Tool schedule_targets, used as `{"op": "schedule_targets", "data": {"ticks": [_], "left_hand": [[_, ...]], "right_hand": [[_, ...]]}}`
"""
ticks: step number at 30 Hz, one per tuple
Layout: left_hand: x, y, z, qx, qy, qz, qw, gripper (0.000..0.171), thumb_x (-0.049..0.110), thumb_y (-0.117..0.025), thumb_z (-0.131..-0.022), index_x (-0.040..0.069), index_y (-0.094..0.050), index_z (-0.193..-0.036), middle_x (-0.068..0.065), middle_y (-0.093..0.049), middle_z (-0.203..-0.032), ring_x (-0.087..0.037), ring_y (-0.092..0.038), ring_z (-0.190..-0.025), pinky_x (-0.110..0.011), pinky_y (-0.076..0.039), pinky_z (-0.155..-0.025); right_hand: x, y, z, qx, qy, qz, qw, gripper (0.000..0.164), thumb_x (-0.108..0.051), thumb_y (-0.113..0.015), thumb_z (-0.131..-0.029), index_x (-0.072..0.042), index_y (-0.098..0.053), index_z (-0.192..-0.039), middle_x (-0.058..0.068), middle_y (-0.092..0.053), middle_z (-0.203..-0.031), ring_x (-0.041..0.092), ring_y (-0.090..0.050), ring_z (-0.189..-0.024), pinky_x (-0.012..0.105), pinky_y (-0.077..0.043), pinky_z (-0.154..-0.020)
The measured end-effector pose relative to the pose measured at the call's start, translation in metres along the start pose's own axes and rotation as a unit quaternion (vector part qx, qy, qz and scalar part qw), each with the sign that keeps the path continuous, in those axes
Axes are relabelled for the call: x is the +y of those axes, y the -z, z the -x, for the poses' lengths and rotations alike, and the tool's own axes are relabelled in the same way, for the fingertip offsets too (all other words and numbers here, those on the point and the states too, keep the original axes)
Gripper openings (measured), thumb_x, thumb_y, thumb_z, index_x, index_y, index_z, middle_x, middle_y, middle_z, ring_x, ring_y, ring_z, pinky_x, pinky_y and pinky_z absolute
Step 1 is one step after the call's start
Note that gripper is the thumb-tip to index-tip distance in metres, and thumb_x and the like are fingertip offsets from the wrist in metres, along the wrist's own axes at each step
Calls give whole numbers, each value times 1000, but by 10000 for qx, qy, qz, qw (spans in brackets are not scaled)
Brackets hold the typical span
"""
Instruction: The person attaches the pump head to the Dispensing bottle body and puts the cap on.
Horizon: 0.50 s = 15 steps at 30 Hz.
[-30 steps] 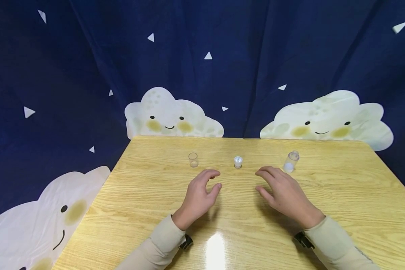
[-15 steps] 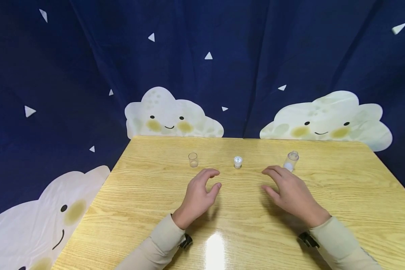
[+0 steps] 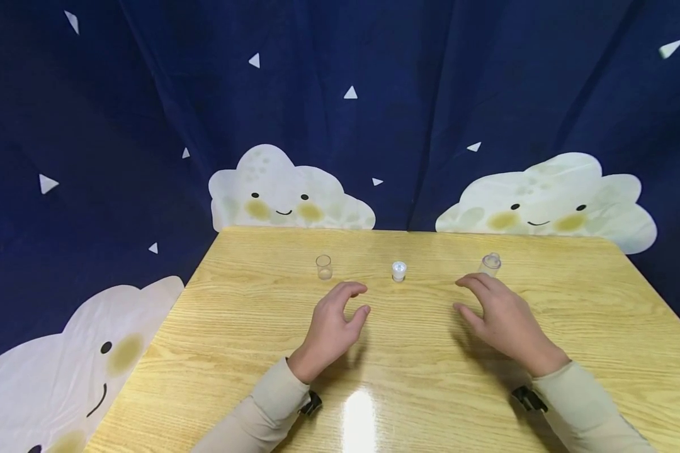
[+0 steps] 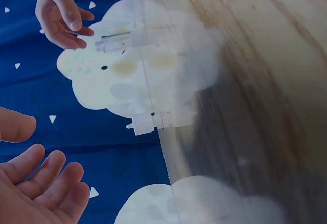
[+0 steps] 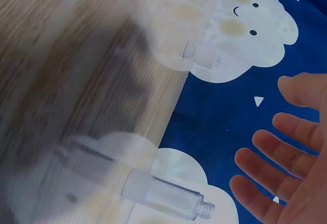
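Over the table, my left hand [image 3: 331,330] hovers with fingers and thumb loosely bent and apart, holding nothing. Its nearest thing is a small clear cylindrical cup or cap [image 3: 325,268], standing beyond it. A small white fitting [image 3: 399,271] stands between and beyond the hands. My right hand [image 3: 507,321], likewise bare with a gap between thumb and fingers, is just in front of a small clear bottle [image 3: 491,264] and hides its lower part in the head view. The right wrist view shows that bottle [image 5: 166,196] whole, with a threaded neck and a whitish base.
A wooden table [image 3: 238,314] carries these things near its far edge. Behind it hangs a dark blue curtain [image 3: 317,75] with clouds and white triangles. The glossy tabletop [image 4: 245,106] mirrors the cloud print.
My right hand has moved to the right, in front of the bottle, and covers more of it. My left hand stays almost where it was. The cup, fitting and bottle have not moved.
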<state>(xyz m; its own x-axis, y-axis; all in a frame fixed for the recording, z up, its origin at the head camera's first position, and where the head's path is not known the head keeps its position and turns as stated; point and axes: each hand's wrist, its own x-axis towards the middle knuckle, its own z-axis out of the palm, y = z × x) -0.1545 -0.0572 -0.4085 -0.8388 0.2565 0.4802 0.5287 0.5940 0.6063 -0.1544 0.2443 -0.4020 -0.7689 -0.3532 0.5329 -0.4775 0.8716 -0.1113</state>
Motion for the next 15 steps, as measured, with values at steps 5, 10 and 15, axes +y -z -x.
{"op": "schedule_targets", "data": {"ticks": [5,10,15], "left_hand": [[-1,-1,-1,8,29,-12,10000,27,19,-63,-84,16,-60,-111,4,-61,-114,-11,-59,-101,-29,-49,-85],[-1,-2,0,-41,50,-34,10000,27,21,-62,-85,16,-60,-112,4,-61,-115,-12,-59,-102,-29,-49,-86],[-2,-1,2,-106,98,-50,9999,28,22,-60,-87,15,-59,-114,3,-60,-117,-13,-58,-104,-31,-49,-87]], "right_hand": [[5,4,2,43,-141,-20,9999,41,-26,-73,-74,-10,-60,-109,4,-60,-108,23,-62,-93,41,-52,-66],[15,7,4,107,-237,-96,9996,41,-22,-74,-74,-9,-59,-109,5,-60,-108,25,-61,-95,43,-51,-66],[24,7,5,87,-291,-118,9995,39,-20,-74,-74,-7,-59,-108,7,-61,-106,26,-62,-91,43,-51,-66]]}}
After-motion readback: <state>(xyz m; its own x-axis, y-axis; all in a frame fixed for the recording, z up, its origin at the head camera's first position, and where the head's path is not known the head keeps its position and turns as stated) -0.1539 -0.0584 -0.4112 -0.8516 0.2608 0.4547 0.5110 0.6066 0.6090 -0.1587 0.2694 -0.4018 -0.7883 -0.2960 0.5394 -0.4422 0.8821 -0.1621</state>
